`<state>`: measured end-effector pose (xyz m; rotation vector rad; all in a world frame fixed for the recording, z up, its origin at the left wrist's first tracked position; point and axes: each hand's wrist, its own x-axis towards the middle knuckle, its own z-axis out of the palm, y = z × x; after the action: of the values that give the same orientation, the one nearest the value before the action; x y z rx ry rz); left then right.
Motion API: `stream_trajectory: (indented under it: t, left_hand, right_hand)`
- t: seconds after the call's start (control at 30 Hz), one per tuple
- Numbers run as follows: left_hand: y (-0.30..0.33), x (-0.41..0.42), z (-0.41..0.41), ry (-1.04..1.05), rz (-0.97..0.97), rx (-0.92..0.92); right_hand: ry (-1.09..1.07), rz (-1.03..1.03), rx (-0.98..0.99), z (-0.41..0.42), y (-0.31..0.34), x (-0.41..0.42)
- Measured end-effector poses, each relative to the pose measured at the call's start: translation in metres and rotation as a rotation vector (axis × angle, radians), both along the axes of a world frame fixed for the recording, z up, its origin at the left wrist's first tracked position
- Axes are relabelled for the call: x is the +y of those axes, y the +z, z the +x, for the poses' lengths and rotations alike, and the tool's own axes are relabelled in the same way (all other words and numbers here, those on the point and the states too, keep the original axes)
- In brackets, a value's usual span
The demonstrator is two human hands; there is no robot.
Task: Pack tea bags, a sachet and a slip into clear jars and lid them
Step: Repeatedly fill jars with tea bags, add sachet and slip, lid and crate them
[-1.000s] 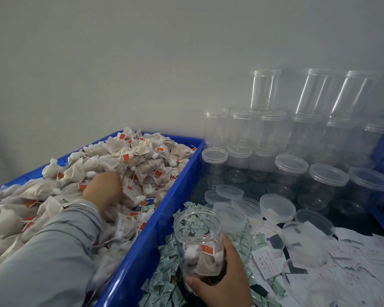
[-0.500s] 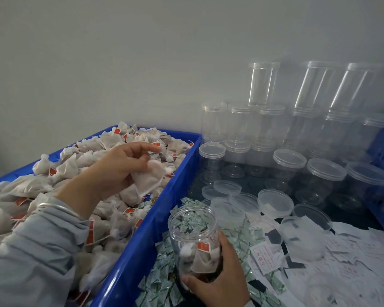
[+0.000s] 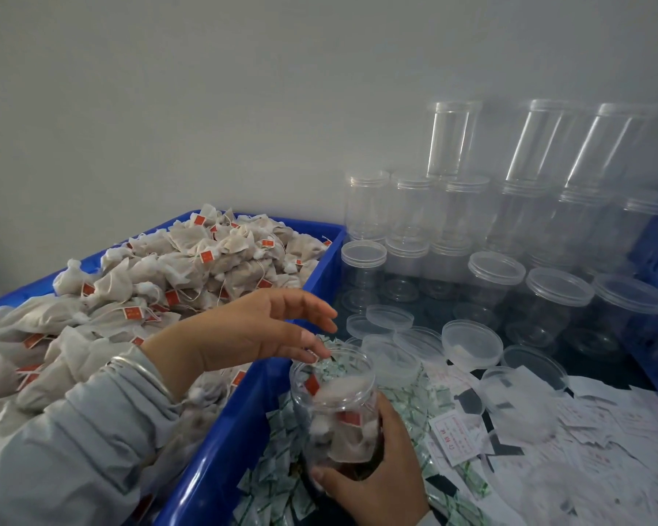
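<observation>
Our right hand grasps the jar at six o'clock; our left hand hovers released over its mouth, a bag inside.

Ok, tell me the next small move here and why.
Probably swing the left hand back to the blue crate for another tea bag. Its fingers hang open and empty above the jar, which the right hand grips; the jar looks only partly filled.
</observation>
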<state>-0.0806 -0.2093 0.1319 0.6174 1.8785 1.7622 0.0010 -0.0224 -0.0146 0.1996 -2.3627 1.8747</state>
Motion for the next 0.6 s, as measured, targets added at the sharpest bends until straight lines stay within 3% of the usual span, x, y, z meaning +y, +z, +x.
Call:
stream_trajectory:
  t: [0.1, 0.2, 0.33, 0.47, 0.6]
  left_hand:
    - [-0.002, 0.003, 0.0, 0.066, -0.047, 0.031]
    - [-0.003, 0.008, -0.003, 0.27, -0.129, 0.095]
    - [-0.009, 0.012, -0.007, 0.397, -0.53, 0.389]
    - [-0.012, 0.034, 0.0, 0.19, -0.975, 0.738]
    - [-0.038, 0.062, 0.001, -0.244, -1.424, 0.715]
  right_hand:
    - [0.007, -0.004, 0.011, 0.0, 0.001, 0.0]
    - [-0.048, -0.034, 0.009, 0.0, 0.001, 0.001]
    - [-0.233, -0.133, 0.047, -0.001, 0.001, 0.007]
    - [-0.341, -0.162, 0.025, -0.008, 0.0, 0.014]
    - [-0.374, -0.178, 0.05, -0.01, -0.001, 0.014]
